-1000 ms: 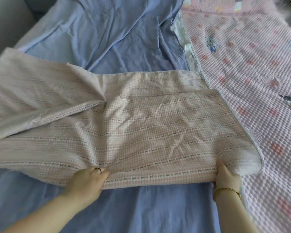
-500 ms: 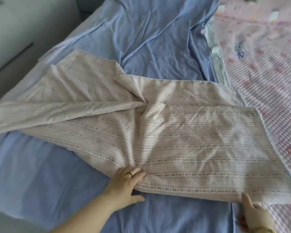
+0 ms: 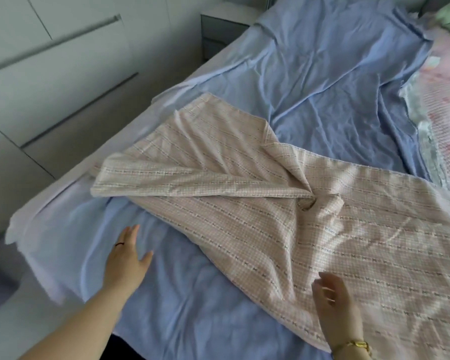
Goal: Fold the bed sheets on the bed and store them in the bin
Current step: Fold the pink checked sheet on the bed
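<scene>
Pink checked sheet across the centre and right of the frame, lying flat on a blue sheet spread over the bed. Right part of it smooth and broad, running out past the right edge of the frame; left part narrowing toward the middle left, with one long flap turned over on itself and a tight knot of creases at the centre of the frame where the layers meet. Left hand at lower left, over the bare blue sheet and apart from the pink one, palm down, fingers straight and close together, thumb held out to the side, nothing gripped; whether touching the cloth or just above it, impossible to tell. Thin dark ring on one of its fingers. Right hand at lower right, over the near edge of the pink checked sheet, somewhat blurred, fingers loosely curled and slightly apart, no cloth pinched between them as far as visible; contact with the sheet unclear. Gold bracelet on that wrist. Pink quilted cover along the right edge of the frame, beside the blue sheet. White drawer fronts at upper left, beside the bed. Small grey bedside cabinet at top centre.
</scene>
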